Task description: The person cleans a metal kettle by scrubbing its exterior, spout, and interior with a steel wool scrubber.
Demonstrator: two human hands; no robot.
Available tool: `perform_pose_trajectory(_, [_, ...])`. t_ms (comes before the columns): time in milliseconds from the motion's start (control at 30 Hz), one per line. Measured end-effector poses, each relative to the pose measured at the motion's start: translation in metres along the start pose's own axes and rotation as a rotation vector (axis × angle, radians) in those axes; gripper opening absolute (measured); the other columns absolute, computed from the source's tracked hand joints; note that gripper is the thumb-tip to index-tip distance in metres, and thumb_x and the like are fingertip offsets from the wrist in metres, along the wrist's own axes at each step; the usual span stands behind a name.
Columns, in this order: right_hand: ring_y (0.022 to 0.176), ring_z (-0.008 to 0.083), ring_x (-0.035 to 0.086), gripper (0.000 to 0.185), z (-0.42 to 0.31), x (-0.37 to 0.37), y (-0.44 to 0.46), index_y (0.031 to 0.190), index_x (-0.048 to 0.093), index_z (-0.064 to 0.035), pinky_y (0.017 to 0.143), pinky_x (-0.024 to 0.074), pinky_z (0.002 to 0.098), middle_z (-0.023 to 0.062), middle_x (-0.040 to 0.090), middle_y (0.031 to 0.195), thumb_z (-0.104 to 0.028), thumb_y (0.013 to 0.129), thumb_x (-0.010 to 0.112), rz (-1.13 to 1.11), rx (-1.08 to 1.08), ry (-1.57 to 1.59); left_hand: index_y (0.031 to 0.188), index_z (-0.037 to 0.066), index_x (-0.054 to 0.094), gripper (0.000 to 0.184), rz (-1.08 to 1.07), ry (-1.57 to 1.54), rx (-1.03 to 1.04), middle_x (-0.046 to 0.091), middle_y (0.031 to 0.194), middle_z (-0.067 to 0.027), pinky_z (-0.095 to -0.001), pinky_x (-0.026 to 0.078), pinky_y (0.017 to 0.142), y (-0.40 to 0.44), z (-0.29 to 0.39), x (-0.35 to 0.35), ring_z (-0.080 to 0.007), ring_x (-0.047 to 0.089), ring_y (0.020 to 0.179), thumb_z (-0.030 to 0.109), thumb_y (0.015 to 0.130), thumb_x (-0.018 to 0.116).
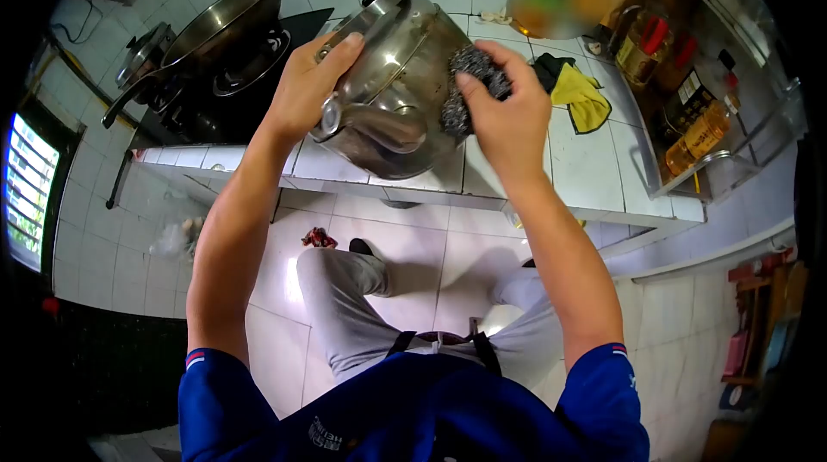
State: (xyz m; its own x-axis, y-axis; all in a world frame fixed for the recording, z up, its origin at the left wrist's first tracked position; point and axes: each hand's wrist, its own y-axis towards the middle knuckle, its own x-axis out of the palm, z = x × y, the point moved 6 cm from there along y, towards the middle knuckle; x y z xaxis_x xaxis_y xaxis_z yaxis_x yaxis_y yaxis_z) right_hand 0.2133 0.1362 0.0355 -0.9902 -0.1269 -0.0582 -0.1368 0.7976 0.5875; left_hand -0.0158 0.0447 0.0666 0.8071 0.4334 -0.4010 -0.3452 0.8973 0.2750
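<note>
Now left fingers grip the kettle, right fingers holding steel wool against it.

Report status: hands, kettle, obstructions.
Left hand gripping kettle. Right hand holding scrubber against kettle's side. Yellow cloth lying to the right, not blocking.

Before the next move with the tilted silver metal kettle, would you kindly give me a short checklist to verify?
1. Left grip on the silver metal kettle: ok, holding it at its handle side.
2. Right grip on the dark grey steel-wool scourer: ok, scourer against the kettle's side.
3. Kettle upright: not ok, it is tilted.
4. Kettle supported by the white-tiled counter: cannot tell, any contact is hidden.
5. Kettle empty: cannot tell, its inside is out of view.
6. Yellow-and-dark cloth apart from the scourer: ok, lying on the counter beyond the right grip.
</note>
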Motion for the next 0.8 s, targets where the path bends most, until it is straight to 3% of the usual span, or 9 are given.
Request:
perform_pose_trajectory(100, [0.095, 0.0324, 0.064, 0.035, -0.041, 0.011, -0.031, 0.11, 0.071, -0.0076, 0.087, 0.0517, 0.0378, 0.0141, 0.069, 0.1, -0.007, 0.076, 0.077, -0.118, -0.544, -0.075, 0.101, -0.001, 0.065, 0.046, -0.002, -0.008, 0.008, 0.06, 0.087, 0.0008, -0.0261, 0.043, 0.075, 0.011, 0.007, 0.001, -0.0091, 0.051, 0.083, 0.045, 0.099, 0.058])
perform_pose_trajectory(233, [0.1, 0.0303, 0.063, 0.038, -0.013, 0.005, -0.001, 0.106, 0.071, -0.0079, 0.09, 0.0511, 0.0392, 0.0096, 0.07, 0.103, -0.004, 0.07, 0.081, 0.023, -0.083, -0.009, 0.109, 0.0, 0.066, 0.049, 0.006, -0.11, -0.015, 0.063, 0.09, -0.0013, -0.0255, 0.044, 0.075, 0.004, -0.009, -0.002, -0.0097, 0.054, 0.083, 0.048, 0.098, 0.06])
perform_pose_trajectory(367, [0.099, 0.0314, 0.064, 0.035, -0.04, 0.017, -0.023, 0.107, 0.07, -0.0077, 0.088, 0.0516, 0.0387, 0.0149, 0.068, 0.099, -0.006, 0.073, 0.078, -0.135, -0.483, -0.102, 0.109, 0.0, 0.067, 0.05, -0.018, -0.164, -0.045, 0.063, 0.091, 0.0, -0.0242, 0.044, 0.073, 0.007, -0.022, -0.009, -0.0082, 0.054, 0.08, 0.048, 0.096, 0.064])
perform_pose_trajectory(433, [0.101, 0.0306, 0.063, 0.034, -0.001, 0.012, 0.004, 0.104, 0.07, -0.0088, 0.09, 0.0508, 0.0379, 0.0109, 0.069, 0.099, -0.006, 0.072, 0.079, 0.0, 0.111, 0.102, 0.108, 0.0, 0.067, 0.047, 0.031, -0.193, -0.023, 0.063, 0.09, 0.0001, -0.0238, 0.044, 0.072, 0.003, -0.017, -0.004, -0.0077, 0.054, 0.079, 0.045, 0.097, 0.063])
perform_pose_trajectory(567, [0.095, 0.0318, 0.064, 0.035, -0.03, 0.017, -0.023, 0.106, 0.069, -0.008, 0.085, 0.0516, 0.0389, 0.0148, 0.067, 0.101, -0.01, 0.073, 0.079, -0.112, -0.483, -0.095, 0.106, 0.0, 0.066, 0.044, 0.06, -0.159, 0.028, 0.062, 0.088, 0.0008, -0.0235, 0.043, 0.071, -0.004, -0.017, -0.001, -0.0073, 0.053, 0.078, 0.044, 0.098, 0.061])
perform_pose_trajectory(633, [0.098, 0.0321, 0.063, 0.036, 0.004, 0.01, 0.0, 0.103, 0.069, -0.0087, 0.087, 0.051, 0.0394, 0.011, 0.068, 0.101, -0.007, 0.069, 0.08, 0.008, 0.044, -0.007, 0.107, 0.0, 0.066, 0.043, 0.033, -0.174, -0.047, 0.063, 0.088, 0.0002, -0.0234, 0.044, 0.073, -0.005, -0.016, -0.002, -0.0082, 0.054, 0.081, 0.042, 0.098, 0.061])
perform_pose_trajectory(700, [0.099, 0.0308, 0.062, 0.037, 0.001, 0.012, -0.005, 0.102, 0.07, -0.0089, 0.089, 0.0507, 0.0391, 0.009, 0.069, 0.101, -0.006, 0.067, 0.081, 0.023, 0.024, 0.025, 0.106, 0.0, 0.066, 0.043, 0.044, -0.156, -0.001, 0.063, 0.088, 0.0003, -0.0236, 0.043, 0.072, -0.006, -0.014, -0.003, -0.0083, 0.054, 0.08, 0.042, 0.098, 0.061])
perform_pose_trajectory(767, [0.1, 0.029, 0.062, 0.036, -0.04, 0.021, -0.033, 0.103, 0.071, -0.0082, 0.088, 0.0507, 0.0373, 0.0098, 0.069, 0.1, -0.006, 0.068, 0.081, -0.149, -0.566, -0.067, 0.105, 0.001, 0.067, 0.043, 0.056, -0.142, 0.026, 0.062, 0.087, 0.0003, -0.0238, 0.043, 0.072, -0.006, -0.015, -0.005, -0.0084, 0.054, 0.079, 0.043, 0.097, 0.061])
perform_pose_trajectory(800, [0.1, 0.0269, 0.063, 0.035, -0.033, 0.018, -0.027, 0.104, 0.07, -0.0079, 0.088, 0.0505, 0.0351, 0.01, 0.069, 0.1, -0.007, 0.071, 0.08, -0.108, -0.49, -0.092, 0.106, 0.001, 0.067, 0.045, 0.027, -0.106, 0.028, 0.062, 0.087, 0.0001, -0.0238, 0.043, 0.071, -0.005, -0.016, -0.005, -0.0086, 0.054, 0.08, 0.045, 0.097, 0.061])
